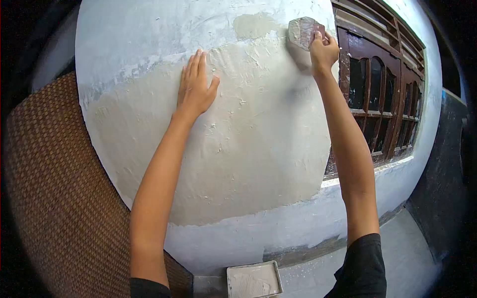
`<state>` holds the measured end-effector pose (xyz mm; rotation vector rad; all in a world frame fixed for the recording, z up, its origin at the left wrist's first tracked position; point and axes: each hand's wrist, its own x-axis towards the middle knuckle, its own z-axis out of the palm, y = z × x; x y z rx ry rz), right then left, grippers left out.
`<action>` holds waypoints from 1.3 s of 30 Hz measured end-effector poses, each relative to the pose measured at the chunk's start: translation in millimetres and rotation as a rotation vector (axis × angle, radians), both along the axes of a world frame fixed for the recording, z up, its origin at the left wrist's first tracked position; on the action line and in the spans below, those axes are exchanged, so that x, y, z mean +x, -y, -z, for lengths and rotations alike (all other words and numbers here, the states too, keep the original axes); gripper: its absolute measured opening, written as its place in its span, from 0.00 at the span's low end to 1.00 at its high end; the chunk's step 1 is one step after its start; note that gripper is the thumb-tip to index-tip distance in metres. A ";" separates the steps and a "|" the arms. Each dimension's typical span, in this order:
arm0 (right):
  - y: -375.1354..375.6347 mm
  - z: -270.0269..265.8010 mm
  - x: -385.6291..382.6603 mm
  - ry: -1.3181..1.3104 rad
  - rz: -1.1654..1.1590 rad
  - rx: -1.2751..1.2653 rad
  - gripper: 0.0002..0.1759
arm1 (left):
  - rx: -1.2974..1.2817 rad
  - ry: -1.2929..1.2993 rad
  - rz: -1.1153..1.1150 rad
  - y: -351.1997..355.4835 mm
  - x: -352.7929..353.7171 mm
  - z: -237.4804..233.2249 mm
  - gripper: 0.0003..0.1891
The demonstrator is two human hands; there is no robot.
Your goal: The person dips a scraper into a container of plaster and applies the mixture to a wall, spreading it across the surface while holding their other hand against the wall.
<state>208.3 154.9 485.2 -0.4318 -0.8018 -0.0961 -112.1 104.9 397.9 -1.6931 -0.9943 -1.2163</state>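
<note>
High on the right, my right hand (324,52) grips a plaster-smeared putty scraper (302,34), thumb on its reddish-brown part. The scraper is close to the wall near the window frame; whether its edge touches is hard to tell. My left hand (195,89) rests on the wall with its fingers stretched out and holds nothing. Between and below both hands spreads a patch of beige plaster (248,149) with small ridges and lumps. Whitish paint (144,30) shows on the wall above it.
A tray of plaster (279,281) sits on the floor (318,273) below. On the right is a brown wooden window (370,74) with a sill (392,166). A woven brown panel (64,188) stands along the left, and a dark panel (442,184) at far right.
</note>
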 end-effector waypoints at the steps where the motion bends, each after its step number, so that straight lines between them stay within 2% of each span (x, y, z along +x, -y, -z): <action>1: 5.4 6.3 1.2 0.063 -0.009 0.023 0.17 | -0.008 0.005 0.031 0.1 2.2 5.4 0.37; 2: 10.1 13.1 1.1 0.062 -0.008 0.017 0.17 | -0.014 0.004 0.032 0.3 5.0 11.6 0.37; 4: 22.3 33.9 -4.4 0.139 -0.213 -0.006 0.17 | -0.019 0.014 0.071 4.0 10.2 24.2 0.37; 7: 31.3 59.6 -12.9 0.196 -0.284 -0.008 0.18 | -0.034 -0.012 0.097 14.7 18.7 41.2 0.37; 8: 44.2 69.2 -15.5 0.249 -0.284 -0.120 0.21 | -0.041 -0.008 0.098 20.5 21.6 46.2 0.37; 13: 56.8 117.9 -24.7 0.289 -0.423 -0.091 0.21 | -0.070 -0.004 0.125 38.8 20.1 76.5 0.35; 15: 63.6 139.2 -29.0 0.283 -0.525 -0.244 0.21 | -0.092 0.013 0.150 44.9 11.5 91.5 0.35; 17: 78.1 160.9 -40.0 0.289 -0.570 -0.280 0.21 | -0.116 0.031 0.177 52.0 2.0 110.6 0.34; 19: 100.2 183.4 -60.0 0.217 -0.720 -0.402 0.18 | -0.143 0.090 0.219 60.8 -8.7 132.7 0.32; 21: 114.1 208.9 -77.8 0.221 -0.771 -0.426 0.16 | -0.182 0.122 0.245 70.7 -19.6 157.0 0.30; 27: 131.4 330.5 -120.7 0.177 -0.920 -0.682 0.17 | -0.339 0.217 0.278 100.3 -52.8 268.9 0.23; 29: 137.6 385.8 -128.1 0.176 -0.973 -0.822 0.18 | -0.404 0.238 0.280 110.0 -60.9 311.4 0.22; 31: 137.3 450.4 -124.6 0.306 -0.971 -0.909 0.17 | -0.496 0.311 0.311 122.3 -64.5 357.0 0.20; 33: 141.4 510.3 -126.2 0.267 -0.979 -0.999 0.16 | -0.608 0.360 0.274 135.5 -67.6 407.7 0.20; 36: 147.5 605.9 -103.0 0.391 -1.079 -1.205 0.14 | -0.779 0.445 0.215 157.2 -63.2 487.3 0.20; 39: 166.5 693.7 -86.6 0.376 -1.066 -1.336 0.13 | -0.931 0.558 0.180 182.9 -50.1 567.8 0.19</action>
